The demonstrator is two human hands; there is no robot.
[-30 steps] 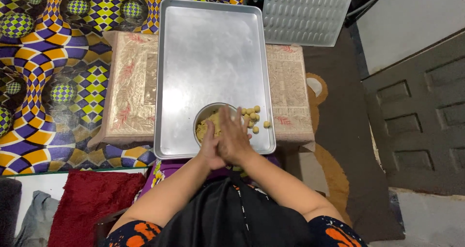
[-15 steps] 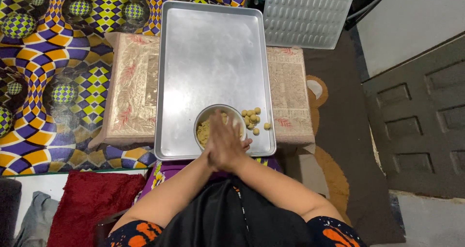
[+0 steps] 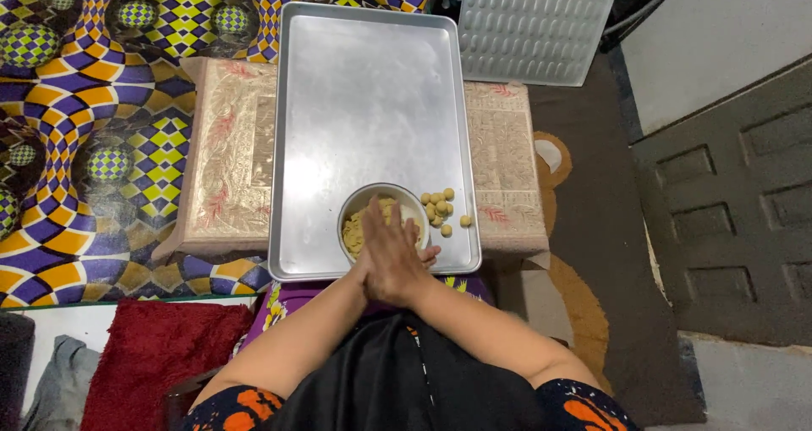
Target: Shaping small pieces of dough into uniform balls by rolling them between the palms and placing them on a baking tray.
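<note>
Since the earlier frame, both palms slide against each other above the round steel bowl (image 3: 382,219) of crumbly tan dough. Left hand (image 3: 372,266) lies flat beneath right hand (image 3: 396,258), apparently rolling a hidden piece; finished smooth dough balls (image 3: 440,207) cluster rightward on the shiny rectangular tray (image 3: 372,101).

No packages, labels, signs or screens in view.
Nothing around the hands carries a label or wrapper, and no display or sign shows anywhere beyond them.
</note>
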